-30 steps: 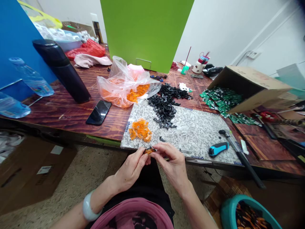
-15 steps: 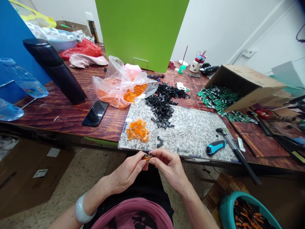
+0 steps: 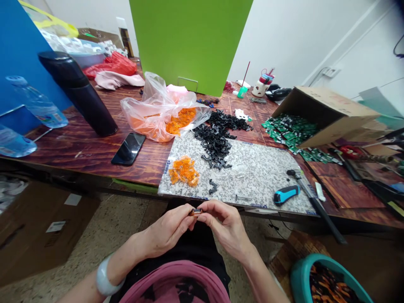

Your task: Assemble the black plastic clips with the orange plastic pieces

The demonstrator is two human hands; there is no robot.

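Note:
Between the fingertips of both hands is a small orange-and-black plastic part point(image 3: 196, 212), held just off the table's front edge. My left hand point(image 3: 172, 227) pinches its left end and my right hand point(image 3: 222, 223) pinches the right end; much of it is covered by the fingers. Just beyond, on a speckled stone-look board point(image 3: 259, 160), lie a single black plastic clip point(image 3: 212, 186) and a small heap of orange translucent pieces point(image 3: 184, 171). A larger pile of black plastic clips point(image 3: 217, 143) spreads behind, with thin metal pins point(image 3: 241, 169) beside it.
A plastic bag point(image 3: 145, 113) of orange pieces, a phone point(image 3: 128, 148) and a dark flask point(image 3: 78, 94) stand left. Rightward lie a blue-handled tool point(image 3: 286, 194), a hammer-like tool point(image 3: 315, 204) and a tipped cardboard box point(image 3: 337, 105) spilling green boards point(image 3: 290, 130). A teal tub point(image 3: 298, 273) is below right.
The part between my fingers has turned slightly, showing a different side. Both hands stay nearly in place, and the whole view has shifted a little.

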